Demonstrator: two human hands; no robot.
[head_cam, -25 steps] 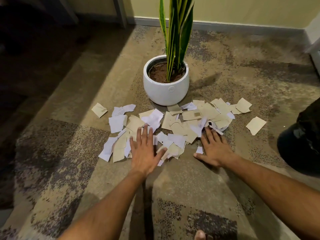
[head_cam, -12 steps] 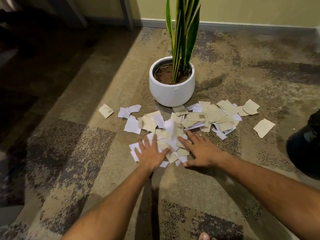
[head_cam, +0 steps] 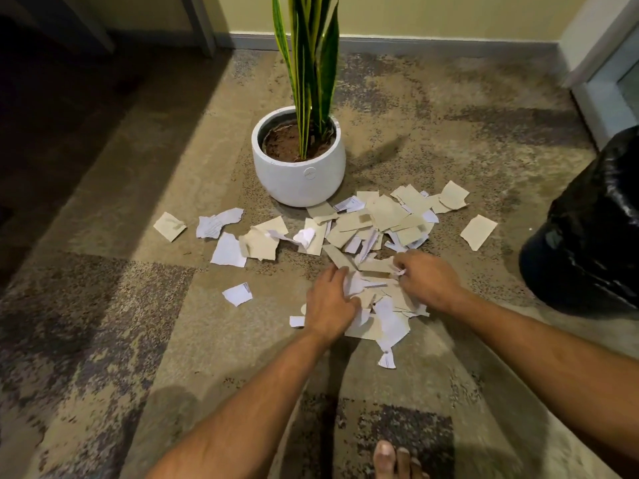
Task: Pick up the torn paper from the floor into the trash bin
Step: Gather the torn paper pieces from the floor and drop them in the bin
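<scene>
— Both hands have drawn together since the earlier frame, bunching scraps at centre. The left hand curls into the torn paper; the right hand pinches pieces at the heap's upper edge.

— Any writing?

— Faint lines on white scraps, unreadable; a round mark on the white pot, illegible.

— Which way does the litter run?

— Left to right across mid-frame, on mottled carpet. A black-lined trash bin stands at right, a yellow wall along the top.
</scene>
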